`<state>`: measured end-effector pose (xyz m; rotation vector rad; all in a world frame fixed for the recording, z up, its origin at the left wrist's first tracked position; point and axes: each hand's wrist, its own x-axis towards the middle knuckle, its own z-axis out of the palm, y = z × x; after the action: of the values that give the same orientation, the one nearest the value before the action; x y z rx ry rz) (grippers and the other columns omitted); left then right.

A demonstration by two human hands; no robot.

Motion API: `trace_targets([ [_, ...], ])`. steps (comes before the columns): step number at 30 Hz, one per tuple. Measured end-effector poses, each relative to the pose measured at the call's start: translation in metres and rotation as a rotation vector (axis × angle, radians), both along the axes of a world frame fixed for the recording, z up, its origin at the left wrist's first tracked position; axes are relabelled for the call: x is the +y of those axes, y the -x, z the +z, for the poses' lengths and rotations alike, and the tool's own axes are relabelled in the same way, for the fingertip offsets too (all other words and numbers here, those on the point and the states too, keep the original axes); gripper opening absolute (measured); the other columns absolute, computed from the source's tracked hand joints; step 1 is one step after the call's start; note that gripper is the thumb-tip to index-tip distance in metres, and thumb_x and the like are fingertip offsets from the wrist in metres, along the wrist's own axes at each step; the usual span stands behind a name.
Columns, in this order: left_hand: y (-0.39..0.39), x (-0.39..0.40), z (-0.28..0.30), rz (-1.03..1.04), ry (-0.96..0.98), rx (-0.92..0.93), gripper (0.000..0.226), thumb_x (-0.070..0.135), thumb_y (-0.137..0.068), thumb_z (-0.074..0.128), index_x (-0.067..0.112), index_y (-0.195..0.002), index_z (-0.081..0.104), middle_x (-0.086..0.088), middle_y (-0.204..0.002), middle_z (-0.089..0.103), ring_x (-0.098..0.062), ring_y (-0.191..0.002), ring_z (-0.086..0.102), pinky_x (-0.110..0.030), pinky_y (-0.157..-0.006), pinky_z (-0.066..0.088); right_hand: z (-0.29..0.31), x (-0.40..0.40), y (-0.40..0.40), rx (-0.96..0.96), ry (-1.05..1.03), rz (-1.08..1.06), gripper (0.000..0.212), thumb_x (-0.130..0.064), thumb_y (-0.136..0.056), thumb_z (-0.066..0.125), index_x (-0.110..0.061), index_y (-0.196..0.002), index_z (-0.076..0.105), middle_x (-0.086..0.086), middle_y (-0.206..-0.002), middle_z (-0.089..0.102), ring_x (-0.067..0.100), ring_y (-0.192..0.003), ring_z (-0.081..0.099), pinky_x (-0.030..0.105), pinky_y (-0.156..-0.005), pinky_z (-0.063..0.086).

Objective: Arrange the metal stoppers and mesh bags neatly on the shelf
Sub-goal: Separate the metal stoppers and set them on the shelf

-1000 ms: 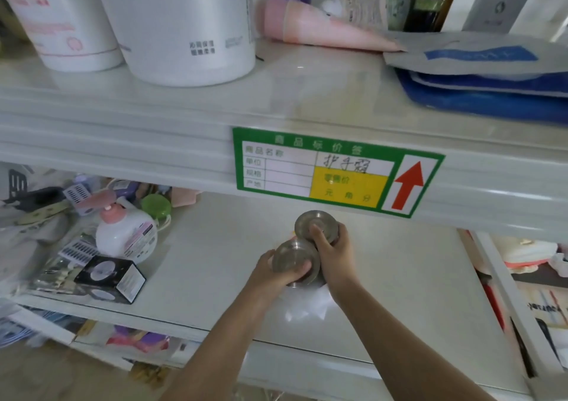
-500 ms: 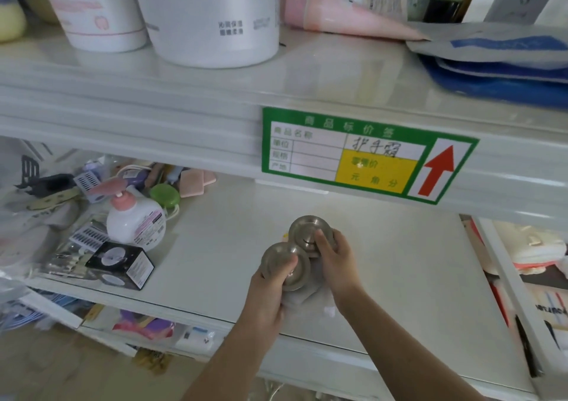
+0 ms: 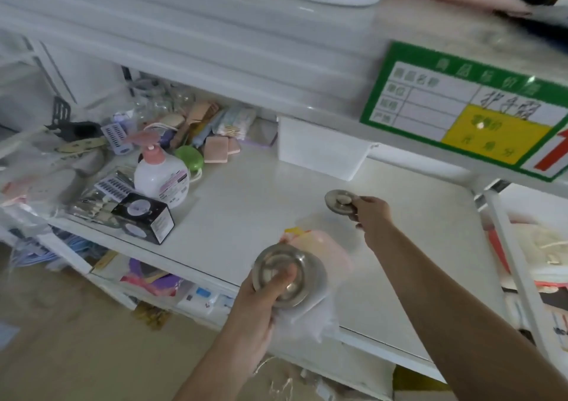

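1. One round metal stopper [image 3: 340,201] is gripped at its edge by the right hand [image 3: 370,213], low over the bare white shelf [image 3: 246,204], to the right of the pump bottle [image 3: 162,175].
2. A second stopper [image 3: 285,277] is clamped in the left hand [image 3: 261,302] together with a pale, filmy mesh bag [image 3: 310,317], at the shelf's front edge.
3. Neither stopper appears set down yet, so the arranging is judged barely begun.
4. Both stoppers are dull, shiny discs with raised centres.

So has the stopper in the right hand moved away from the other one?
Yes. The right hand carried its stopper deeper onto the shelf, toward the price label.
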<state>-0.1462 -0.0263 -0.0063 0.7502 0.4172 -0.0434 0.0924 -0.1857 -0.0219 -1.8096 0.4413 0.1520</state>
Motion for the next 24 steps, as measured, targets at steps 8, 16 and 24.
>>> trace_targets([
  [8, 0.023, 0.009, 0.017, 0.078, -0.033, -0.053, 0.050, 0.007, -0.077, 0.071, 0.024, -0.123, 0.068, -0.006, -0.127, 0.069, -0.023, -0.119, 0.063, -0.039, -0.102, 0.043, -0.019, 0.030, -0.021, -0.011, 0.227, 0.000, 0.013, -0.014, -0.086, 0.064, -0.004, -0.093, 0.064, 0.010, -0.067, 0.062, 0.029, -0.059, 0.062, 0.038, -0.057, 0.056],
  [16, 0.016, 0.014, 0.029, 0.047, 0.045, -0.055, 0.045, 0.001, -0.077, 0.074, 0.009, -0.121, 0.068, -0.016, -0.126, 0.068, -0.029, -0.117, 0.064, -0.050, -0.103, 0.045, 0.037, 0.037, 0.030, -0.338, 0.392, 0.173, 0.013, -0.024, -0.091, 0.056, -0.016, -0.094, 0.066, 0.002, -0.088, 0.069, 0.021, -0.073, 0.060, 0.026, -0.054, 0.041],
  [24, -0.005, 0.004, 0.038, 0.020, -0.088, -0.085, 0.030, 0.008, -0.078, 0.078, 0.000, -0.105, 0.072, -0.025, -0.113, 0.071, -0.036, -0.111, 0.066, -0.048, -0.097, 0.050, 0.104, 0.027, 0.163, -0.375, 0.357, 0.809, 0.010, -0.041, -0.088, 0.063, -0.033, -0.088, 0.070, -0.009, -0.081, 0.067, 0.007, -0.067, 0.058, 0.023, -0.065, 0.048],
])
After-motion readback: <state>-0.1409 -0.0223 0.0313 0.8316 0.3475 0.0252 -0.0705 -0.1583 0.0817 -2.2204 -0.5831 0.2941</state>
